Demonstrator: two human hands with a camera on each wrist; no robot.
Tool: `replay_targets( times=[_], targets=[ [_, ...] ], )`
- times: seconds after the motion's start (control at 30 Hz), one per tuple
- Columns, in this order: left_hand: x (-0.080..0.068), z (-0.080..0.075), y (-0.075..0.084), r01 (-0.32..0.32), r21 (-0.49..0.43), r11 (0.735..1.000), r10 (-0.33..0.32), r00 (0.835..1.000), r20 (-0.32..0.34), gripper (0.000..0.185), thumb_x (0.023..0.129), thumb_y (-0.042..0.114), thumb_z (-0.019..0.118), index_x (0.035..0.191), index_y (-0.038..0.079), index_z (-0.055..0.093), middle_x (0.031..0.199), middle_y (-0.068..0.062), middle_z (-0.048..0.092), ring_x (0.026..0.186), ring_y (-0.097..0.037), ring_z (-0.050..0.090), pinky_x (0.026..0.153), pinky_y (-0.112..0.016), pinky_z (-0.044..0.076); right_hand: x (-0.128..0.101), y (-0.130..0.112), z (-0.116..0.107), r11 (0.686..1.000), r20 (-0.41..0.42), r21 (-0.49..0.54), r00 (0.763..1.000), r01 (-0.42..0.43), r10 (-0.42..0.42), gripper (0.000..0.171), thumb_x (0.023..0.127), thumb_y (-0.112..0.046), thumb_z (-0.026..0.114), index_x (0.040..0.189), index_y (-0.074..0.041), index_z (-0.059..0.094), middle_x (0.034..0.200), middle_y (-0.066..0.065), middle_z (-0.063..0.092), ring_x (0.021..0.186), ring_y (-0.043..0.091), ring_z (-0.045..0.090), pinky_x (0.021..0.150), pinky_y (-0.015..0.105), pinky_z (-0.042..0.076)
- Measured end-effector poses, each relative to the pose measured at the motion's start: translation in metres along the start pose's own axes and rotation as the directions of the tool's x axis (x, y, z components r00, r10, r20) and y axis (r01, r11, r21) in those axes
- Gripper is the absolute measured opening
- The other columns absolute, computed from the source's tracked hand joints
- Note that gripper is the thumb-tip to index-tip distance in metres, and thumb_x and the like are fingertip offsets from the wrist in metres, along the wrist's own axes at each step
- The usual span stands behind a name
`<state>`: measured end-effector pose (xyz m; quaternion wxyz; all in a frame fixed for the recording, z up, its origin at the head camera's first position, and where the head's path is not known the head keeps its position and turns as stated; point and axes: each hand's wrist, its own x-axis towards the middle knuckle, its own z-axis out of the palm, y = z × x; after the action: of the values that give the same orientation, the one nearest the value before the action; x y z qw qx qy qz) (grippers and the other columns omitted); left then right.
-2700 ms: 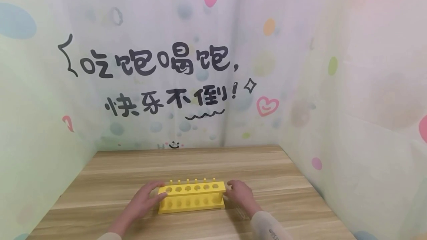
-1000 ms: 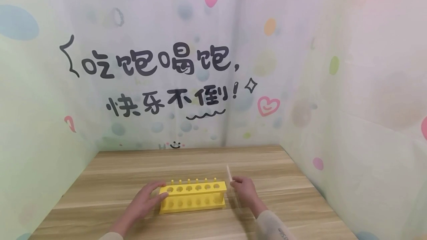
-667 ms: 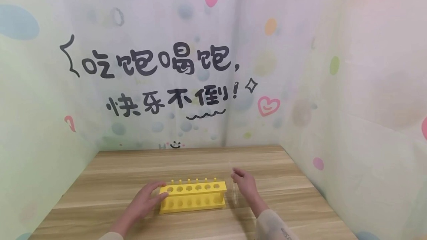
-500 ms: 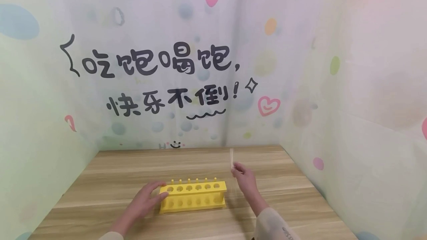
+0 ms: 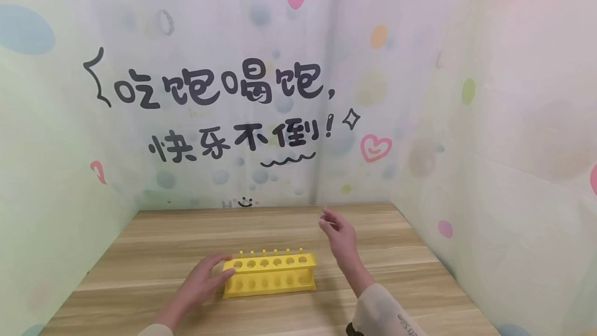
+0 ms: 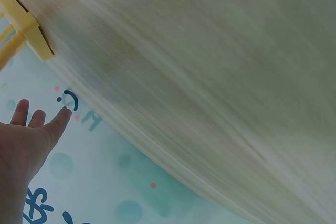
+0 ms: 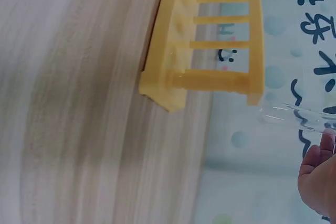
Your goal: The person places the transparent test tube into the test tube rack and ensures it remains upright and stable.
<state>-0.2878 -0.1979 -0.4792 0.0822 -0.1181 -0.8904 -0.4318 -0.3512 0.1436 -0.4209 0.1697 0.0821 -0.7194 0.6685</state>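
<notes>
Only the right grip (image 5: 342,236) has really moved since the last head frame: it's higher in the view now, and the clear tube (image 7: 283,115) went up with it. So that tube is off the table (image 5: 177,245) and not in any hole; I'd call it mid-carry.

OK, left to right. Looks like the left grip (image 5: 203,280) hasn't budged: thumb and finger are clamped over the end of the yellow rack (image 5: 271,269) beside it, which reads as steadying to me. From that grip the rack runs off to the right, upright in the same spot as before, six holes up top and no tube in any that I can see. Little pegs (image 5: 264,251) along its far side, unchanged.

Past the rack's other end you get the right grip, pinching the tube between thumb and fingers. Right wrist view has the tube reaching down from that grip, roughly upright, lower end near the rack's top plate, can't tell if touching. Other difference: last frame the tube stuck up above the fingers, now it barely shows from the head camera.
</notes>
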Motion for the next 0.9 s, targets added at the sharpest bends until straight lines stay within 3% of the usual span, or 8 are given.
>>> replay_targets(
  times=[0.17,0.53,0.77,0.9],
  targets=[
    [0.000,0.000,-0.001,-0.013,0.003,1.000,0.013,1.000,-0.004,0.044,0.096,0.035,0.066,0.130,0.008,0.062,0.136,-0.017,0.056,0.131,-0.043,0.045,0.108,-0.063,0.033,-0.004,-0.016,0.009,0.998,0.028,0.055,0.999,0.030,-0.031,0.035,0.093,-0.006,0.069,0.126,0.003,0.063,0.113,0.016,0.066,0.098,0.017,0.063,0.083,0.022,0.054],
    [0.000,-0.001,-0.002,-0.013,0.011,1.000,0.013,1.000,-0.001,0.044,0.096,0.036,0.066,0.130,0.008,0.062,0.137,-0.016,0.056,0.132,-0.042,0.044,0.108,-0.063,0.033,-0.011,-0.027,0.025,0.992,0.074,0.107,0.994,0.066,-0.075,0.031,0.092,0.001,0.067,0.122,0.006,0.063,0.105,0.013,0.066,0.088,0.012,0.062,0.075,0.021,0.055],
    [0.000,0.000,-0.003,-0.009,0.009,1.000,0.009,1.000,0.000,0.044,0.096,0.035,0.067,0.129,0.008,0.062,0.137,-0.016,0.056,0.132,-0.042,0.044,0.108,-0.062,0.033,-0.016,-0.031,0.033,0.991,0.109,0.116,0.991,0.059,-0.072,0.032,0.092,0.000,0.068,0.123,0.004,0.063,0.110,0.024,0.063,0.086,0.013,0.062,0.076,0.022,0.055],
    [0.001,0.000,-0.003,-0.008,0.008,1.000,0.008,1.000,0.002,0.044,0.096,0.035,0.066,0.130,0.008,0.062,0.137,-0.016,0.056,0.132,-0.042,0.044,0.108,-0.062,0.033,-0.019,-0.031,0.039,0.991,0.133,0.106,0.987,0.078,-0.092,0.032,0.092,-0.001,0.068,0.123,0.003,0.063,0.110,0.022,0.063,0.090,0.015,0.062,0.077,0.023,0.056]
  ],
)
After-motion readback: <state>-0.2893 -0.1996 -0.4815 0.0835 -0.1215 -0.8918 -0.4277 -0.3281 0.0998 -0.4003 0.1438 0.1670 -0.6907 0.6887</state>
